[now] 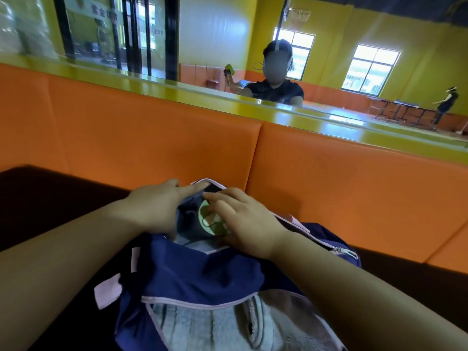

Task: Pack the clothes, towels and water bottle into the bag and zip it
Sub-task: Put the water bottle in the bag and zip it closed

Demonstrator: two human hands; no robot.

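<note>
Now both hands work at the far pocket of the navy bag (202,277), where the water bottle (211,221) sits.

Largest first: the bag lies along the 6-to-12 line, a grey towel (202,328) showing in its open near compartment. At 12 o'clock the bottle stands end-on, cap toward the camera. The left hand (157,206) spreads the pocket rim at 9 o'clock, fingers apart; the right hand (243,219) lies over the cap from 3 o'clock, fingers loosely curled on it, nearer. A zip pull (340,249) hangs at 3 o'clock.
</note>
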